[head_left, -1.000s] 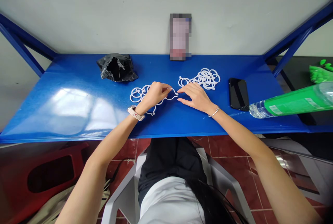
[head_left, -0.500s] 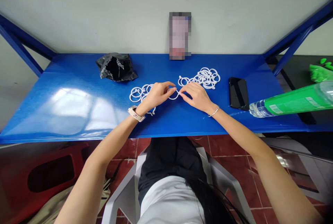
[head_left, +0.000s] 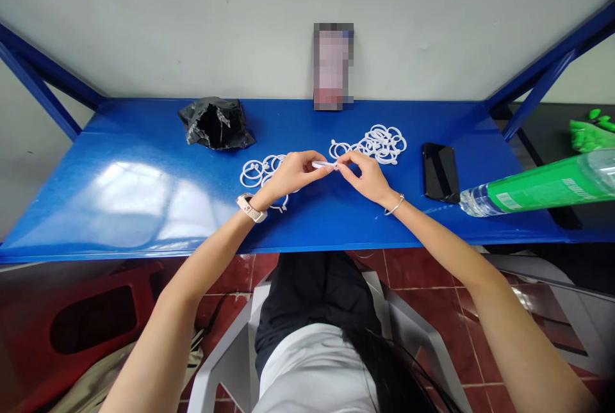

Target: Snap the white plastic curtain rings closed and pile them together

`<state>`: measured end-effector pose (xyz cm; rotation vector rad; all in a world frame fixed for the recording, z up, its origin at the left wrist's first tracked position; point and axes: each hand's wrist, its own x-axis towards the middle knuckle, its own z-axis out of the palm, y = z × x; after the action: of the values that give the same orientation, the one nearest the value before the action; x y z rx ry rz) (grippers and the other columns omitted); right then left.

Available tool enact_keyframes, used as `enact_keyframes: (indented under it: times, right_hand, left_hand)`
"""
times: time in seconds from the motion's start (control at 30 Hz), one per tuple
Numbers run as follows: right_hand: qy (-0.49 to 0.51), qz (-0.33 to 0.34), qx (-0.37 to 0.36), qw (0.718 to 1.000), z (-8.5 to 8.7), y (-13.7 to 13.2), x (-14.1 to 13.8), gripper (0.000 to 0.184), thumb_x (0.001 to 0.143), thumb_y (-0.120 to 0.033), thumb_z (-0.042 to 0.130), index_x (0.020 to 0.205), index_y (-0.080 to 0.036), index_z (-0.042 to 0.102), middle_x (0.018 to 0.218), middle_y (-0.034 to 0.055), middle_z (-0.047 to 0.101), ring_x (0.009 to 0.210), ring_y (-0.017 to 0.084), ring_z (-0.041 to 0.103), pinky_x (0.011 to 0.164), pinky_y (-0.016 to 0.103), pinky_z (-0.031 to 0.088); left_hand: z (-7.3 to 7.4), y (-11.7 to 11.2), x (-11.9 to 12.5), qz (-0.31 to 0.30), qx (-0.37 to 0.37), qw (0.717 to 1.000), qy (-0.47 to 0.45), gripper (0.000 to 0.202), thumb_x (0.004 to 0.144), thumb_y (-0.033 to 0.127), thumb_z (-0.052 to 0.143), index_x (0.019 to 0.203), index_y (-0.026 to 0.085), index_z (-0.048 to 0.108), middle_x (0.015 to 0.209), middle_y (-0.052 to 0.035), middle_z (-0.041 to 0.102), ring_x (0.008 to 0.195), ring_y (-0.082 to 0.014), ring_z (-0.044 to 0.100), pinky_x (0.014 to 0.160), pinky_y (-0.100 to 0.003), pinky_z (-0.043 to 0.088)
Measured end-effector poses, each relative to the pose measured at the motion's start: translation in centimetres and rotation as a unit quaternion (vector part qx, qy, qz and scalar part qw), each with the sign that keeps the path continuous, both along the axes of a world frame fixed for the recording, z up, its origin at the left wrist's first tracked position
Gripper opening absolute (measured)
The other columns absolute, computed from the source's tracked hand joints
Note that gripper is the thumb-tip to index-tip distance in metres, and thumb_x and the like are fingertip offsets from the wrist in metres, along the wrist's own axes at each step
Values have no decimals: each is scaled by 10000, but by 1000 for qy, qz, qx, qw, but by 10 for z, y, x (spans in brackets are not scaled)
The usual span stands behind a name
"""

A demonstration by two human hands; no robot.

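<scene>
My left hand [head_left: 287, 177] and my right hand [head_left: 366, 175] meet at the middle of the blue table [head_left: 144, 189]. Both pinch one white plastic ring [head_left: 323, 164] between their fingertips, lifted a little above the surface and seen almost edge-on. Under and left of my left hand lies a short string of joined white rings [head_left: 257, 171]. A loose heap of white rings [head_left: 379, 143] lies just beyond my right hand.
A crumpled black plastic bag [head_left: 216, 123] lies at the back left. A blurred upright card [head_left: 333, 66] leans on the wall. A black phone [head_left: 439, 171] lies right of my hand, beside a green-labelled water bottle [head_left: 538, 187] on its side. A grey chair sits below.
My right hand went from lying spread on the table to pinching the ring. Both hands lifted the ring slightly and turned it from flat to nearly edge-on.
</scene>
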<state>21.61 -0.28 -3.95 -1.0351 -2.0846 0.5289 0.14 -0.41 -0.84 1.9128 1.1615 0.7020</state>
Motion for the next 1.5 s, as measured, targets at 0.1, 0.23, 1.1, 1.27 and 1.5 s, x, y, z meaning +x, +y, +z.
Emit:
enact_keyframes:
  times: [0.1, 0.23, 1.1, 1.27, 1.5]
  right_hand:
    - [11, 8, -6, 1000, 2, -1, -1, 161, 959, -302, 521, 884, -211, 630, 856, 37, 709, 790, 185, 663, 756, 326, 531]
    - [23, 15, 13, 1000, 2, -3, -1, 159, 963, -314, 524, 1019, -218, 637, 969, 54, 727, 837, 188, 679, 788, 341, 557]
    - [57, -45, 106, 992, 3, -7, -1, 234, 969, -427, 571, 944, -230, 694, 880, 48, 761, 788, 198, 719, 743, 348, 593]
    - [74, -30, 127, 989, 5, -8, -2, 169, 972, -364, 582, 1001, -233, 685, 915, 37, 762, 782, 173, 715, 748, 322, 596]
    - [85, -22, 148, 985, 3, -8, -2, 94, 958, -303, 606, 966, -245, 679, 881, 31, 757, 816, 195, 726, 750, 348, 603]
  left_hand:
    - [0, 0, 0, -5, -55, 998, -21, 533, 865, 628, 587, 964, 123, 724, 704, -33, 661, 587, -107, 535, 552, -222, 377]
    - [1, 0, -1, -10, -93, 994, -56, 507, 857, 629, 600, 877, 133, 708, 698, -29, 648, 625, -111, 570, 587, -217, 414]
    - [-8, -4, 3, -34, 101, 993, -59, 532, 849, 499, 706, 1255, 176, 591, 756, 0, 605, 649, -116, 539, 668, -235, 481]
    - [-11, -2, 2, -31, 156, 984, -74, 521, 828, 506, 737, 1188, 142, 642, 716, 8, 610, 603, -94, 522, 624, -213, 475]
    - [-13, 0, 1, -34, 221, 972, -76, 507, 814, 517, 748, 1151, 146, 682, 688, 11, 617, 567, -85, 508, 592, -207, 458]
